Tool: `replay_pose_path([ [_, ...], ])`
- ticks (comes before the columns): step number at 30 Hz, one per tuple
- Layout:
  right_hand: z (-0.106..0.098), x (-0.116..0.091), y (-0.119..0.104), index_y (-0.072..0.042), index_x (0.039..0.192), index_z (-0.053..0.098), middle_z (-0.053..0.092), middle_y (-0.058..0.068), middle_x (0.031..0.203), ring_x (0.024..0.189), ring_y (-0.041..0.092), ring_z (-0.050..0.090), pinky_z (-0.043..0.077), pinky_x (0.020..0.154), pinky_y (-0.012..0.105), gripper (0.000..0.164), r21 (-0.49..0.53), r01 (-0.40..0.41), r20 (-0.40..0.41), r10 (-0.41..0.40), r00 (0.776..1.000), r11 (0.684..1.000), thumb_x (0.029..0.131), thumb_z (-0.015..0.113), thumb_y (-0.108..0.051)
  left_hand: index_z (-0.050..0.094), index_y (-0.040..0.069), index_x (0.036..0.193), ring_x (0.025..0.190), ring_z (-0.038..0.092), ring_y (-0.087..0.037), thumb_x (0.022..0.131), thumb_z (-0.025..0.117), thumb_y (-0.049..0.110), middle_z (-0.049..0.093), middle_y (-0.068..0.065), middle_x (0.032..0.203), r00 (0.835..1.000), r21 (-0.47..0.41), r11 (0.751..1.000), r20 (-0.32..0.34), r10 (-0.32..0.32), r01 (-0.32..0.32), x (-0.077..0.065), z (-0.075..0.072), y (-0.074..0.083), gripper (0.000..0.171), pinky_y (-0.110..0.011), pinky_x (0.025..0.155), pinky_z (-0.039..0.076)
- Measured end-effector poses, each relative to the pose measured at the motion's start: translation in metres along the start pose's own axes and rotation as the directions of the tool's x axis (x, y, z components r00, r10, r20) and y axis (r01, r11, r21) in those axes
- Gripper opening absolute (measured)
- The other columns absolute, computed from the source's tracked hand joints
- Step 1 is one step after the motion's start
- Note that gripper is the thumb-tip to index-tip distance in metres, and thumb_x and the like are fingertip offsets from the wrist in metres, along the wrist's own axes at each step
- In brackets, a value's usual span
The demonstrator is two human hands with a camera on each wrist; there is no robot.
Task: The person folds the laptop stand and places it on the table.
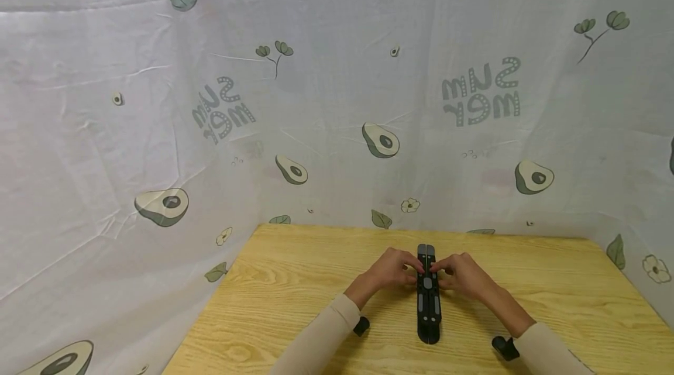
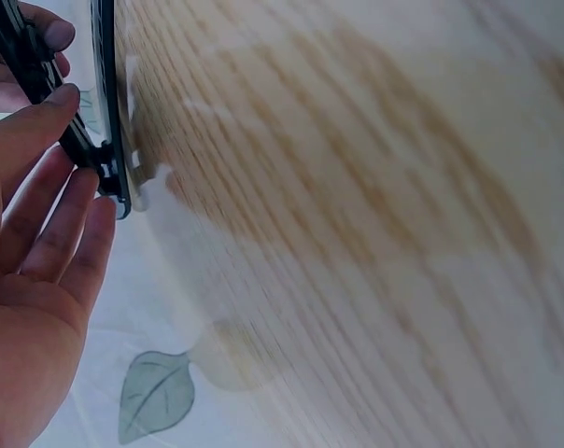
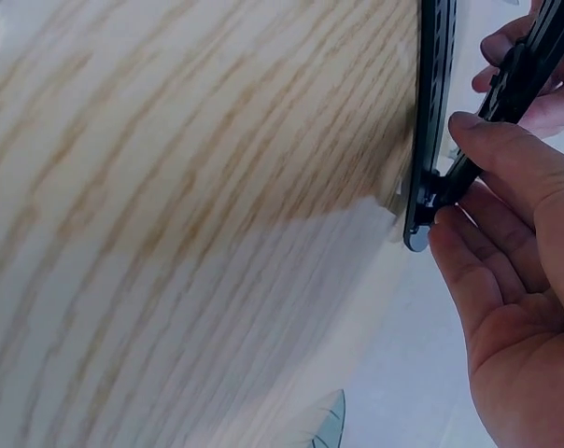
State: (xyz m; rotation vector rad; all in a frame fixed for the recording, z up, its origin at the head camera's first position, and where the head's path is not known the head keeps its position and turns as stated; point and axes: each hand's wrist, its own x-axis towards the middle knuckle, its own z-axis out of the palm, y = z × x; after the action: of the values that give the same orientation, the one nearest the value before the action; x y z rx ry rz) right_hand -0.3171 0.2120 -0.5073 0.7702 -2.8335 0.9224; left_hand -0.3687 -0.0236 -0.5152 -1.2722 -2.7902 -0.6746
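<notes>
A black folding laptop stand with grey pads lies lengthwise on the table, folded into a narrow bar. My left hand pinches its left side near the middle. From the other side my right hand pinches it at about the same height. In the left wrist view, the left thumb presses one bar of the stand while fingertips reach beneath that bar. The right wrist view shows the stand's two bars spread at an angle, joined at one end, with the right thumb on the raised bar.
The wood-grain table extends to both sides of the stand. A white cloth printed with avocados and leaves hangs behind and at the sides. Small black devices sit by both sleeves.
</notes>
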Motion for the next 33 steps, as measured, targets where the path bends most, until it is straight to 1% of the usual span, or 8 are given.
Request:
replay_pose_path([
  [7,0.0022,0.0007,0.0003,-0.002,0.112,0.084,0.079,0.024,0.120,0.056,-0.001,0.047,0.038,0.053,0.020,0.024,-0.013,-0.013,0.000,0.013,1.000,1.000,0.088,0.086,-0.002,0.086,0.017,0.112,0.116,0.073,-0.005,0.093,0.087,0.014,0.080,0.005,0.123,1.000,0.014,1.000,0.007,0.001,-0.001,-0.0007,-0.0005,0.0029,0.019,-0.012,0.093,0.056],
  [12,0.0029,0.0002,-0.0003,-0.002,0.111,0.084,0.078,0.025,0.121,0.051,-0.001,0.041,0.034,0.051,0.019,0.024,-0.018,-0.008,-0.002,0.008,1.000,1.000,0.087,0.085,0.000,0.086,0.016,0.111,0.117,0.074,-0.007,0.092,0.087,0.013,0.080,0.004,0.123,1.000,0.024,1.000,0.012,0.010,-0.010,-0.0023,-0.0006,0.0041,0.019,-0.013,0.093,0.056],
  [15,0.0038,-0.0007,-0.0006,-0.002,0.110,0.084,0.078,0.025,0.120,0.051,-0.003,0.043,0.034,0.052,0.019,0.024,-0.028,0.013,-0.011,-0.013,1.000,1.000,0.086,0.086,0.000,0.086,0.016,0.111,0.116,0.074,-0.007,0.092,0.087,0.013,0.080,0.004,0.123,1.000,0.032,0.999,0.013,0.015,-0.016,-0.0025,0.0004,0.0033,0.019,-0.012,0.092,0.056],
  [22,0.0062,-0.0005,0.0020,0.000,0.106,0.085,0.079,0.023,0.120,0.046,-0.002,0.040,0.032,0.052,0.018,0.022,-0.033,0.030,-0.008,-0.030,1.000,0.999,0.084,0.086,0.003,0.086,0.016,0.112,0.115,0.073,-0.005,0.091,0.088,0.016,0.079,0.005,0.126,1.000,0.056,0.998,0.027,0.012,-0.014,-0.0024,0.0044,0.0026,0.020,-0.009,0.090,0.054],
  [25,0.0065,-0.0005,0.0024,0.000,0.104,0.085,0.079,0.022,0.120,0.052,0.002,0.055,0.036,0.055,0.018,0.021,-0.046,0.039,-0.003,-0.039,0.999,0.998,0.083,0.087,0.003,0.086,0.015,0.112,0.115,0.073,-0.006,0.091,0.089,0.016,0.079,0.005,0.127,0.999,0.067,0.998,0.037,0.017,-0.019,-0.0023,0.0051,0.0029,0.021,-0.010,0.088,0.053],
  [29,0.0058,-0.0009,0.0011,-0.002,0.102,0.086,0.080,0.020,0.118,0.074,0.017,0.076,0.041,0.060,0.019,0.020,-0.056,0.046,0.001,-0.046,0.999,0.997,0.082,0.089,0.001,0.086,0.015,0.111,0.116,0.073,-0.007,0.090,0.089,0.015,0.079,0.004,0.127,0.999,0.073,0.997,0.046,0.019,-0.022,-0.0013,0.0063,0.0024,0.021,-0.011,0.089,0.053],
  [31,0.0056,-0.0009,0.0007,-0.003,0.101,0.086,0.080,0.019,0.118,0.084,0.025,0.080,0.044,0.062,0.020,0.020,-0.065,0.049,0.004,-0.049,0.999,0.997,0.082,0.090,0.000,0.086,0.015,0.112,0.116,0.073,-0.008,0.090,0.089,0.015,0.079,0.004,0.128,0.999,0.080,0.996,0.048,0.023,-0.027,-0.0013,0.0064,0.0024,0.022,-0.012,0.090,0.054],
  [33,0.0052,-0.0009,0.0001,-0.005,0.101,0.086,0.081,0.017,0.117,0.090,0.029,0.080,0.048,0.067,0.023,0.021,-0.081,0.043,0.002,-0.043,0.999,0.996,0.081,0.091,-0.002,0.086,0.014,0.112,0.116,0.073,-0.008,0.090,0.089,0.016,0.079,0.003,0.127,0.998,0.084,0.996,0.048,0.028,-0.032,-0.0017,0.0064,0.0025,0.022,-0.012,0.091,0.054],
])
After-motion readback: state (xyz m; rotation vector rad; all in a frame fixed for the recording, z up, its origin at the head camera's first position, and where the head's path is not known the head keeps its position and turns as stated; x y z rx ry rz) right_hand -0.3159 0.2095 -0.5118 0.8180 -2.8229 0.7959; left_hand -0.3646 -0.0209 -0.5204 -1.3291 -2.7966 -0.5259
